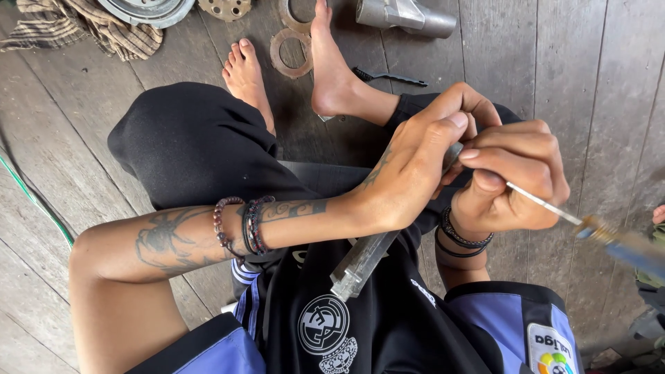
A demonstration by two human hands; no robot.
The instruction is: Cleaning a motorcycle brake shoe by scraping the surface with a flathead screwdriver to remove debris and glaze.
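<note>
Work mid-course, we judged: left hand (409, 170), fingers closed, gripped grey metal part (364, 257) over lap; right hand (516, 180), fingers clenched, held screwdriver (589, 225) with tip at part's upper end. Fastener hidden; we could not tell whether loosened.

floor: grey weathered wooden planks (568, 83) | light: soft daylight | clutter: striped cloth (62, 28), metal rings (291, 52)

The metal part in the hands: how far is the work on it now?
Done: parts already lie loose on the wooden floor, among them flat rings and a metal tube. In hand: the left hand grips a long grey metal part over the lap, while the right hand holds a blue-handled screwdriver against its upper end. What is left cannot be told; the contact point is hidden.
</note>
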